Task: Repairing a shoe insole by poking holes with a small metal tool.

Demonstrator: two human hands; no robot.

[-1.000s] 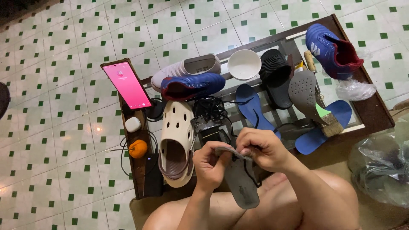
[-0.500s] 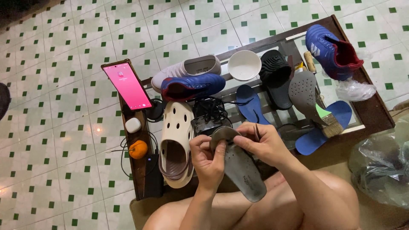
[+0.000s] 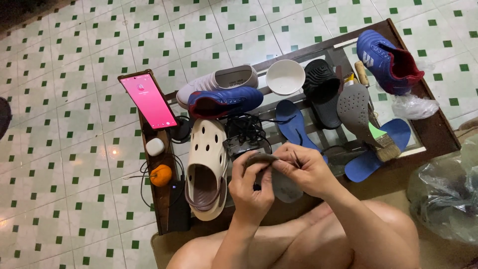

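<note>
On your desk (image 3: 438, 134), a cream clog (image 3: 206, 167) sits beside an orange (image 3: 160, 175), a pink-lit phone (image 3: 148, 100) leans upright, and a white bowl (image 3: 285, 77) rests near the black slide (image 3: 322, 89).

A low dark-framed bench (image 3: 438, 134) with a glass top stands on a green-and-white tiled floor (image 3: 74, 74). Just beside the hands (image 3: 279, 174), on their left side, lies a cream clog (image 3: 206, 164). Farther left lie an orange fruit (image 3: 161, 175), a small white case (image 3: 155, 146) and a propped phone (image 3: 148, 100) with a pink screen. Beyond the hands lie a white shoe (image 3: 219, 82), a blue shoe (image 3: 224, 101), a white bowl (image 3: 285, 76) and a black slide (image 3: 322, 89). To the right lie blue insoles (image 3: 378, 149), a grey insole (image 3: 354, 109), a brush (image 3: 383, 147) and a blue boot (image 3: 386, 62).
</note>
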